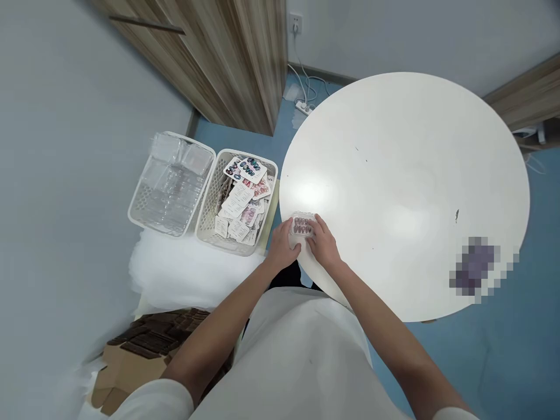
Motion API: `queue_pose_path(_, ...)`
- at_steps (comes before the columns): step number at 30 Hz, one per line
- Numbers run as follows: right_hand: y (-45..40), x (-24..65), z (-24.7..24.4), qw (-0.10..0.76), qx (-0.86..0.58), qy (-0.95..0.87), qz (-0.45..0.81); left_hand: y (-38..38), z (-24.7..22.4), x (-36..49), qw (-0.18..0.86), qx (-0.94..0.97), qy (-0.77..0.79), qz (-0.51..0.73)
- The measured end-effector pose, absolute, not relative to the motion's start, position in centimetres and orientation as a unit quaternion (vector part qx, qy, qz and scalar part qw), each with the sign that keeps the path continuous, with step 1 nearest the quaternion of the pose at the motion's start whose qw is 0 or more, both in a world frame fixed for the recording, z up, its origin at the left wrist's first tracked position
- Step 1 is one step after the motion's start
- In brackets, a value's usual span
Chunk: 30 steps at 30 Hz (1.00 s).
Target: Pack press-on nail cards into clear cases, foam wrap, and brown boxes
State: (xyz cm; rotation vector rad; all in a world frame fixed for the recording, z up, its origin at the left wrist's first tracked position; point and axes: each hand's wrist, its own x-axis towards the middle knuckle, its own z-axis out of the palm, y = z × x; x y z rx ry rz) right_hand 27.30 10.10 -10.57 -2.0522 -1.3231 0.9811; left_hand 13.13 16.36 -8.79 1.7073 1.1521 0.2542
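Note:
A small clear plastic box (303, 225) with rows of pinkish-purple press-on nails inside lies at the near left edge of the round white table (394, 151). My left hand (280, 244) grips the box by its left side, fingertips on the rim and thumb below. On the other side, my right hand (322, 242) has its fingers over the right edge of the box, with the thumb bent near its lower corner. Whether the lid is fully closed is too small to make out.
Left of the table, one white basket (199, 232) holds printed nail cards (238, 198); another white basket (135, 219) holds clear plastic boxes (172, 192). Brown cardboard (126, 373) lies lower left. A power strip (304, 107) is on the floor. A blurred purple item (475, 265) sits at right.

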Motion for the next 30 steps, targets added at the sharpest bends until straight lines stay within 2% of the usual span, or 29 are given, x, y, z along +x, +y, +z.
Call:
queue_pose_path(11,9.2,25.3,-9.4,0.282,-0.785,-0.410,0.370,15.9,-10.0,12.7,0.513,0.699,0.488,0.104)
queue_pose_path(22,10.0,25.3,-9.8,0.281,-0.786,-0.415,0.362,17.0,-10.1,13.4,0.494,0.723,0.471,0.106)
queue_pose_path(30,8.6,24.7,-9.2,0.311,-0.771,-0.393,0.393,15.5,-9.9,12.7,0.494,0.722,0.474,0.100)
